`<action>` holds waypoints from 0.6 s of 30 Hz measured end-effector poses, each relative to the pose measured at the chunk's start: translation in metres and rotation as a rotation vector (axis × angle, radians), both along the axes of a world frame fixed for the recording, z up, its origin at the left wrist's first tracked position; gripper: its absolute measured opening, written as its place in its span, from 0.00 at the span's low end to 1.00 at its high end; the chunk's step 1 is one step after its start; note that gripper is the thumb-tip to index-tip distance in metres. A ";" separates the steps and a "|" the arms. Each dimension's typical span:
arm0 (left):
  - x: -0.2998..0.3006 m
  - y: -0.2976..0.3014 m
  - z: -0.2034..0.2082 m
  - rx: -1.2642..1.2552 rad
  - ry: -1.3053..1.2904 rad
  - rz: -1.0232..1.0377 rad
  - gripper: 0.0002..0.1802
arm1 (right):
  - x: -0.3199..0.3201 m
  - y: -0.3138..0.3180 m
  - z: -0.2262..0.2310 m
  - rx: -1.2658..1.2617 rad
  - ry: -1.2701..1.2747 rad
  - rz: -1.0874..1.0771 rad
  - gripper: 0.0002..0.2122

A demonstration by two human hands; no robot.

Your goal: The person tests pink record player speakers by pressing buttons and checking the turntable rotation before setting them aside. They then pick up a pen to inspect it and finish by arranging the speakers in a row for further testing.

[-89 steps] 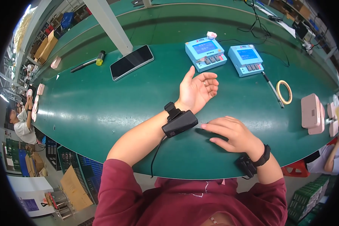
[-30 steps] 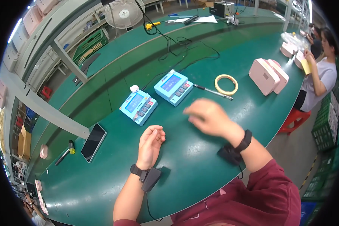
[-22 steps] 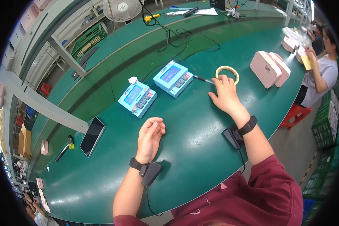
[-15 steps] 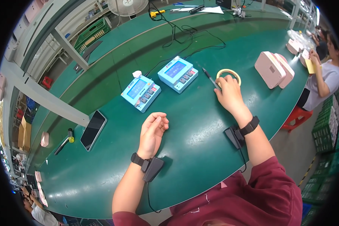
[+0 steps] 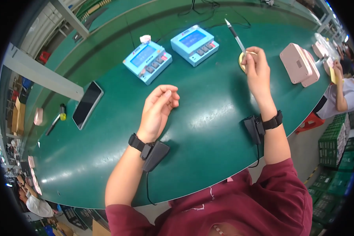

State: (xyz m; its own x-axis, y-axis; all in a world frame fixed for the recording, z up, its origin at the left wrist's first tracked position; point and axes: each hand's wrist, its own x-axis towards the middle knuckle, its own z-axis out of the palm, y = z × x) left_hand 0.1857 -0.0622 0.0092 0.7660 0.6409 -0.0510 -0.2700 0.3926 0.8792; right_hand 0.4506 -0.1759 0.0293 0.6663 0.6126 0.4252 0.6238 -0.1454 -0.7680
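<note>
Pointing away from the person and a little to the left, the slim pen (image 5: pixel 235 36) slants over the smooth, glossy green table (image 5: pixel 208 145), its straight barrel clear plastic behind a dark grip. The right hand (image 5: pixel 257 71) pinches its rear end between thumb and fingers, beside the round tape roll (image 5: pixel 240 63). The left hand (image 5: pixel 158 112) is loosely curled, fingers relaxed, near a boxy blue device (image 5: pixel 148 63).
</note>
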 end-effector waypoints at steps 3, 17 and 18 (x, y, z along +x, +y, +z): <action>0.004 0.007 0.001 0.019 -0.012 -0.018 0.11 | -0.012 0.002 0.012 0.206 0.269 0.271 0.13; 0.002 0.004 0.001 -0.024 -0.027 -0.037 0.11 | -0.049 -0.006 -0.005 0.225 0.777 0.798 0.12; 0.001 0.004 0.001 -0.025 -0.026 -0.037 0.11 | -0.052 -0.006 -0.007 0.176 0.787 0.734 0.10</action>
